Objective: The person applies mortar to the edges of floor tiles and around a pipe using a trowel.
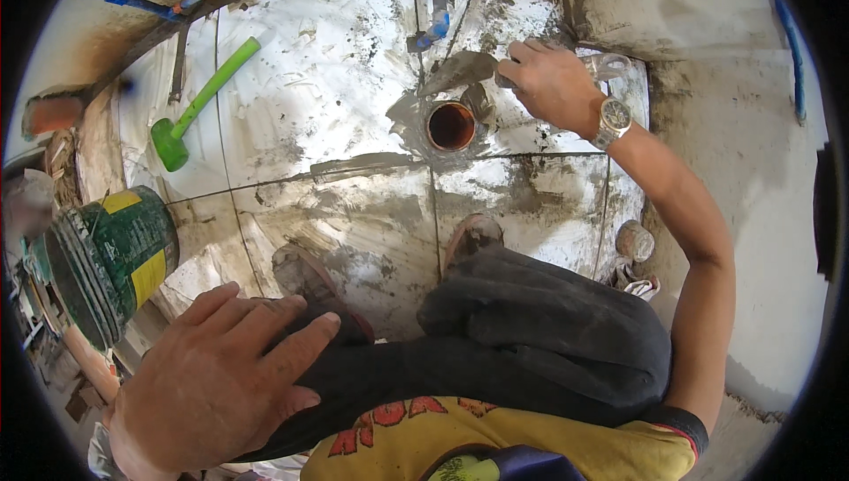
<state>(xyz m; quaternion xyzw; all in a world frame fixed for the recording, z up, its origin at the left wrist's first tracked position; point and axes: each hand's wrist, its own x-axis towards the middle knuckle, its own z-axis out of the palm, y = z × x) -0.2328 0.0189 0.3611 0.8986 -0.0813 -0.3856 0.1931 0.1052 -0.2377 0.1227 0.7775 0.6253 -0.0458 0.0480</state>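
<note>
My right hand (550,83), with a wristwatch (612,121) above it, reaches down to the smeared white floor tiles (309,57). Its fingers are curled round a small dark thing that mostly hides beneath them; I cannot make out its kind. Just left of those fingers is a dark grey patch of wet mortar (460,72), beside the round orange drain pipe opening (451,125). My left hand (225,375) hovers near my knee at the lower left, fingers stretched apart, holding nothing.
A bright green mallet (203,105) lies on the left tiles. Near it a green bucket (110,255) with yellow labels is tipped over. A blue pipe (436,12) comes down at the back. Clear plastic (606,65) lies by the right wall; a round chunk (634,240) sits nearer.
</note>
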